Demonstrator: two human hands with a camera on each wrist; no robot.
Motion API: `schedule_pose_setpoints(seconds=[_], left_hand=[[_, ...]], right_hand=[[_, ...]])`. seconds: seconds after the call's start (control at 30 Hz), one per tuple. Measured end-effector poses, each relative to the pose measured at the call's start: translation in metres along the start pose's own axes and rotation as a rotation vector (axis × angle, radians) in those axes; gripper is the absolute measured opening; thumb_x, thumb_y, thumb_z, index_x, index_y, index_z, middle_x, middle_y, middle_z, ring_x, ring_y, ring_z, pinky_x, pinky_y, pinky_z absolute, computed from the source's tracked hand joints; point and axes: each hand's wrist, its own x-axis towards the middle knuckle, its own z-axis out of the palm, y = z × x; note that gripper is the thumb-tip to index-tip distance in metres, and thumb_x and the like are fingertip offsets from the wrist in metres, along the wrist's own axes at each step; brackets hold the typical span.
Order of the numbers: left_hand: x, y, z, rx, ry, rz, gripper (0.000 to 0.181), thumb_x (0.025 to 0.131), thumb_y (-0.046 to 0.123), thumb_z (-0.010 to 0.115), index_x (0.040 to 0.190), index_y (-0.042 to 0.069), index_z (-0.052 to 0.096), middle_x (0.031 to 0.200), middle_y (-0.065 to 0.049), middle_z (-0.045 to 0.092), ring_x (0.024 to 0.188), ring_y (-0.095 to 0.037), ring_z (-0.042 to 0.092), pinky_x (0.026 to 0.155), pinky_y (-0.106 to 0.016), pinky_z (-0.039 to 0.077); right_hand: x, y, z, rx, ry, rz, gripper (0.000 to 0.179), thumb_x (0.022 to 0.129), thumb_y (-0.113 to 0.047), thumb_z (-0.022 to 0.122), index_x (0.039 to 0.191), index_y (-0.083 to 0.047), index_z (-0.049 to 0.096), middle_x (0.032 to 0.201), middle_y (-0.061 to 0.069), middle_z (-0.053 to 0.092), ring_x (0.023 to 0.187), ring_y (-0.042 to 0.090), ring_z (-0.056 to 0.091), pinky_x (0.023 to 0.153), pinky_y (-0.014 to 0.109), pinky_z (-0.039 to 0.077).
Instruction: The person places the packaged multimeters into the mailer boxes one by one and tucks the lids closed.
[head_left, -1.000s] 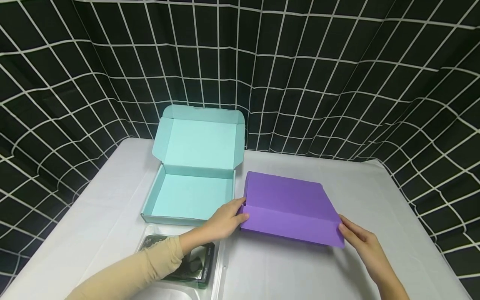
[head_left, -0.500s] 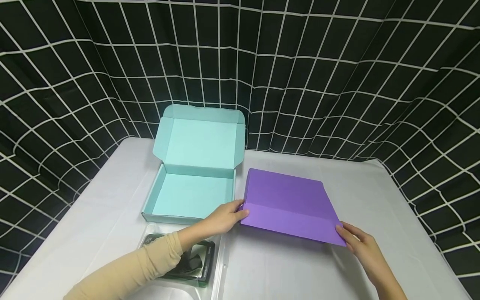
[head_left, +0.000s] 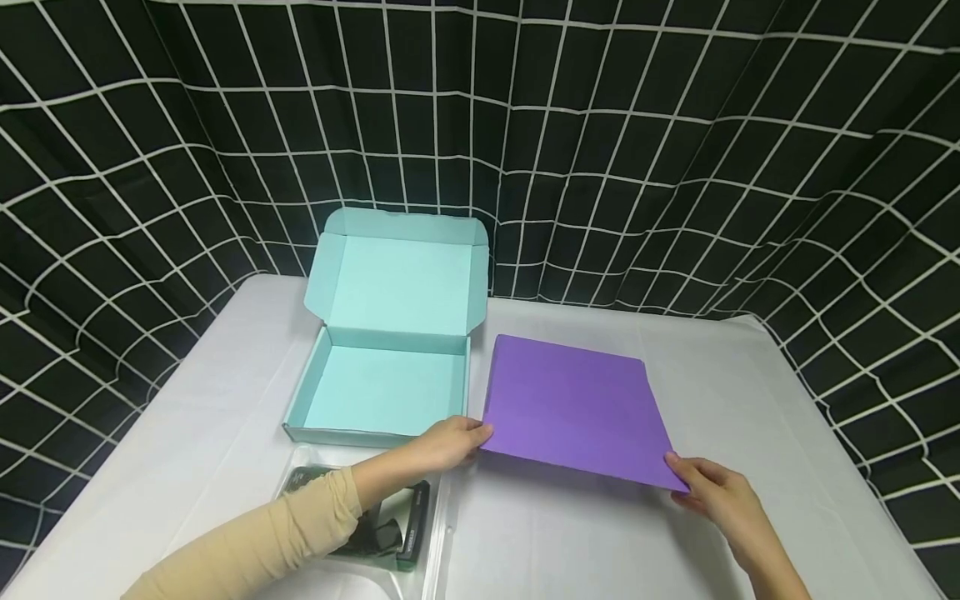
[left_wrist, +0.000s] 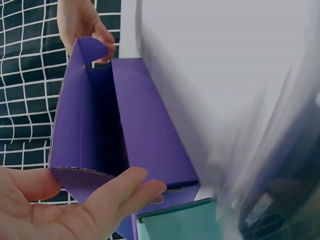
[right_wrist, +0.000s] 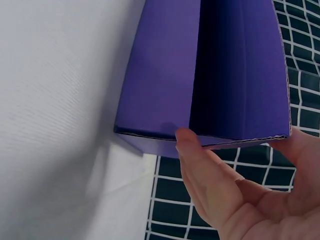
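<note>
A purple cardboard box (head_left: 573,404) lies on the right half of the table, its lid (left_wrist: 70,120) lifted partway at the front. Through the dark gap between lid and front wall (left_wrist: 150,130), the inside is mostly in shadow. At the lid's left front corner, my left hand (head_left: 444,444) has its thumb on the edge and its fingers against the side flap. My right hand (head_left: 718,493) holds the right front corner, thumb on top, while its fingers reach along the box's side (right_wrist: 160,147).
Left of the purple box stands a teal box (head_left: 390,387) with its lid raised upright. A clear plastic tray (head_left: 442,525) with a dark packaged item (head_left: 414,533) lies under my left sleeve. Black gridded cloth (head_left: 600,167) surrounds the white table (head_left: 547,542).
The lid's front flap has swung up from its bent position, level with the lid top. My left fingers slid down its left side; my right hand shifted slightly along the corner.
</note>
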Motion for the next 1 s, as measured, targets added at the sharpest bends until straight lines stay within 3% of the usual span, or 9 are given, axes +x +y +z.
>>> schedule_pose_setpoints(seconds=[0.33, 0.67, 0.83, 1.0], left_hand=[[0.001, -0.009, 0.008, -0.119, 0.000, -0.035, 0.051, 0.103, 0.016, 0.043, 0.131, -0.026, 0.036, 0.131, -0.040, 0.047, 0.118, -0.048, 0.052, 0.098, -0.047, 0.047], [0.003, -0.014, 0.011, -0.106, -0.023, 0.021, 0.046, 0.103, 0.009, 0.042, 0.129, -0.029, 0.035, 0.133, -0.043, 0.041, 0.120, -0.052, 0.049, 0.098, -0.049, 0.046], [0.005, -0.017, 0.009, -0.049, -0.007, 0.075, 0.036, 0.098, 0.004, 0.051, 0.118, -0.026, 0.049, 0.116, -0.037, 0.058, 0.109, -0.047, 0.060, 0.090, -0.045, 0.053], [0.008, -0.019, 0.007, 0.062, 0.033, 0.109, 0.023, 0.094, 0.004, 0.061, 0.102, -0.017, 0.062, 0.086, -0.018, 0.069, 0.084, -0.034, 0.070, 0.070, -0.032, 0.059]], right_hand=[[0.001, 0.008, 0.005, 0.061, -0.006, 0.057, 0.059, 0.099, -0.037, 0.055, 0.122, 0.017, 0.056, 0.117, 0.017, 0.065, 0.085, 0.008, 0.069, 0.077, 0.014, 0.049], [0.002, 0.016, 0.011, 0.195, 0.007, 0.054, 0.045, 0.098, -0.023, 0.059, 0.114, 0.019, 0.060, 0.102, 0.004, 0.069, 0.079, 0.002, 0.067, 0.074, 0.014, 0.053], [0.001, 0.019, 0.015, 0.217, 0.038, 0.041, 0.039, 0.096, -0.018, 0.063, 0.111, 0.018, 0.062, 0.094, -0.002, 0.069, 0.078, 0.000, 0.065, 0.073, 0.017, 0.055], [0.001, 0.022, 0.018, 0.205, 0.069, 0.014, 0.041, 0.094, -0.014, 0.065, 0.112, 0.022, 0.059, 0.091, -0.002, 0.070, 0.076, 0.000, 0.065, 0.072, 0.018, 0.056]])
